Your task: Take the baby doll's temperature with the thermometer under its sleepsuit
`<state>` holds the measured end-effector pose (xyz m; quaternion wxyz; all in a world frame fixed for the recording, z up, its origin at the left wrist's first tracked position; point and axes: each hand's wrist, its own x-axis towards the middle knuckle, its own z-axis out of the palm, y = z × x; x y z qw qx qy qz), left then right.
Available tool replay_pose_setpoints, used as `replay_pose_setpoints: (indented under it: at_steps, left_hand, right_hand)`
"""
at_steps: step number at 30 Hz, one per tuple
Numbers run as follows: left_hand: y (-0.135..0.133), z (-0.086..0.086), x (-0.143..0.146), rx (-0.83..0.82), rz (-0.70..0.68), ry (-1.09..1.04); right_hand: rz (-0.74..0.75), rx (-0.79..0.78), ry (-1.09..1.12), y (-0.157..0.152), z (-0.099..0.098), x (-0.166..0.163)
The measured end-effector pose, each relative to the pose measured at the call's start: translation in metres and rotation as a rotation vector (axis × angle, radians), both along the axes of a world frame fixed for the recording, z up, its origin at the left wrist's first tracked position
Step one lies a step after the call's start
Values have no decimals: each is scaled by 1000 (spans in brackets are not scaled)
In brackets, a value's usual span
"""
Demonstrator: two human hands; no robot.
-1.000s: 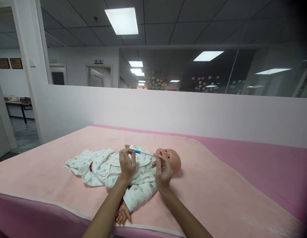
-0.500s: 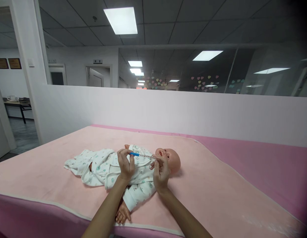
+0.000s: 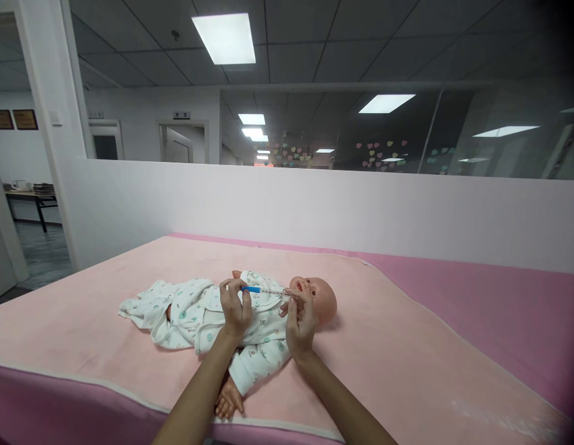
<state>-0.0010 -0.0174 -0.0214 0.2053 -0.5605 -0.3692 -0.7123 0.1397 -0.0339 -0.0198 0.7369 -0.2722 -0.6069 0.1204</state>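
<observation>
A slim clear thermometer with a blue end (image 3: 252, 289) is held almost level above the chest of a baby doll. My left hand (image 3: 235, 309) pinches the blue end between thumb and fingers. At the other end, the fingertips of my right hand (image 3: 301, 324) close on the clear part, close by the doll's face; the very tip is hidden by those fingers. The baby doll (image 3: 321, 296) lies on its back, head to the right, in a white printed outfit (image 3: 189, 309). One of its arms stretches toward me beneath my wrists, its hand (image 3: 230, 398) near the front edge.
Under the doll, a peach-coloured mat (image 3: 407, 358) covers a pink padded surface (image 3: 509, 309). A white half-wall (image 3: 314, 201) with glass above it runs along the back. To the left, a doorway shows a table (image 3: 29, 196) with things on it.
</observation>
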Motion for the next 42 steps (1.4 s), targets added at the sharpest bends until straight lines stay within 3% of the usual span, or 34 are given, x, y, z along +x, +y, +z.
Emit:
replay_pose_setpoints:
  at_steps: [29,38,42]
  left_hand:
    - [-8,8,1,-10,23,72]
    - [-9,10,2,-33,4,92]
    - [-6,8,1,-119,-23,55]
  right_hand:
    - [-68,27,-81,5,-5,3]
    - [-115,81,-163,3,-5,4]
    - [-197,214,-334,-1,3,18]
